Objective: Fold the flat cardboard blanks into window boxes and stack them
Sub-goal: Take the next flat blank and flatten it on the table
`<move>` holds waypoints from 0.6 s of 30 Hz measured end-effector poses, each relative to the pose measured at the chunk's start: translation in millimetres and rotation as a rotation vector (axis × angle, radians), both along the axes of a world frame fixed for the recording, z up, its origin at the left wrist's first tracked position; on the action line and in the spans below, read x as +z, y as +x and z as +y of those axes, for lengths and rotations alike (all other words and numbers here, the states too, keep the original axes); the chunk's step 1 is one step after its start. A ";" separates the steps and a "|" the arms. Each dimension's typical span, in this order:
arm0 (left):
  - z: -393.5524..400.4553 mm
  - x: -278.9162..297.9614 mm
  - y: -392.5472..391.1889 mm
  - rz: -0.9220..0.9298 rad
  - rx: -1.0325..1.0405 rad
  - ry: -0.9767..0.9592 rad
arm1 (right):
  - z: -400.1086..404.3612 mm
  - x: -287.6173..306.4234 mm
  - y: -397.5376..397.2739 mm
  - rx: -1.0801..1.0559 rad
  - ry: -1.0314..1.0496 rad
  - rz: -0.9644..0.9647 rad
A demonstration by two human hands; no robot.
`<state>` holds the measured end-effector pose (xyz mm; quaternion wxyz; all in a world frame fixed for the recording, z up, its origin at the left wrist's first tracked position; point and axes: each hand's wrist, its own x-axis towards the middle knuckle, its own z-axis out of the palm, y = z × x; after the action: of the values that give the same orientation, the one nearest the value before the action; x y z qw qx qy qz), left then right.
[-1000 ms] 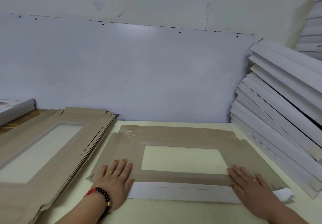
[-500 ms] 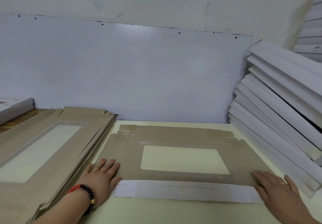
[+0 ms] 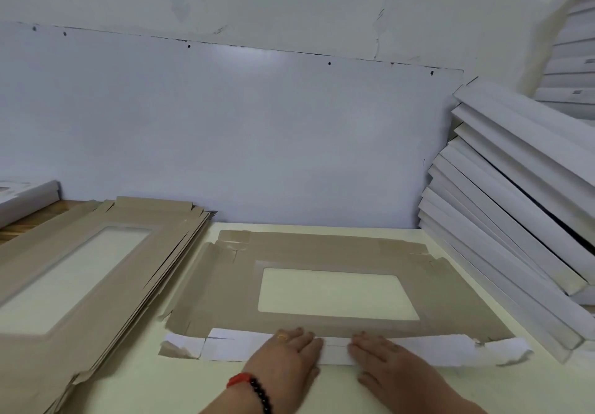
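A flat brown cardboard blank (image 3: 328, 252) with a rectangular window cut-out (image 3: 335, 294) was laid on the pale table (image 3: 161, 388), in the middle of the scene; its near flap (image 3: 418, 351) was folded over, white side up, along the near edge; the flap's ends at left and right were seen crumpled and lifted a little. The left hand (image 3: 286, 359) was pressed flat on the flap near its middle, fingers straight and held together; a ring was seen on one finger and a red-and-black bead bracelet (image 3: 254, 389) on the wrist. The right hand (image 3: 383, 362) was laid flat just beside it on the same flap, fingers straight and together; nothing was gripped by either hand. A pile of more flat blanks (image 3: 80, 272) was seen at left, tilted; a leaning stack of folded white boxes (image 3: 515, 204) was seen at right, against the grey wall panel (image 3: 241, 130); one more white box (image 3: 25, 198) lay at far left.
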<state>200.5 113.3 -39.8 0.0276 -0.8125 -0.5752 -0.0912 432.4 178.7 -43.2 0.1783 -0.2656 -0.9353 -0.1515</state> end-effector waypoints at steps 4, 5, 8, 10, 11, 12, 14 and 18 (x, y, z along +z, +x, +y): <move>15.2 8.7 23.5 0.135 0.046 -0.110 | 0.9 -6.4 -29.6 -0.080 0.002 -0.050; 16.1 11.0 27.5 0.180 0.036 -0.096 | 0.2 -6.5 -33.0 -0.090 0.039 -0.040; 16.0 14.9 28.8 0.254 -0.012 -0.054 | 0.9 -9.4 -36.3 -0.078 0.103 -0.006; 12.1 13.4 20.2 0.239 0.027 -0.032 | 1.7 -8.6 -30.6 -0.086 0.068 0.021; 8.3 11.6 13.3 0.195 0.050 -0.012 | 3.9 -10.1 -26.6 -0.077 0.061 0.041; 3.2 11.5 6.0 0.162 0.055 0.055 | 4.0 -9.6 -22.0 -0.071 0.040 0.062; -8.4 14.6 -9.7 0.069 0.021 0.115 | 5.1 -8.1 -13.1 -0.049 0.019 0.084; -17.8 16.2 -42.9 0.026 0.081 0.137 | 8.4 2.0 9.5 -0.071 -0.034 0.107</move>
<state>157.6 95.5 -23.7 0.0942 -0.7858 -0.5996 -0.1185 441.9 187.2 -41.2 0.2182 -0.3093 -0.9168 -0.1275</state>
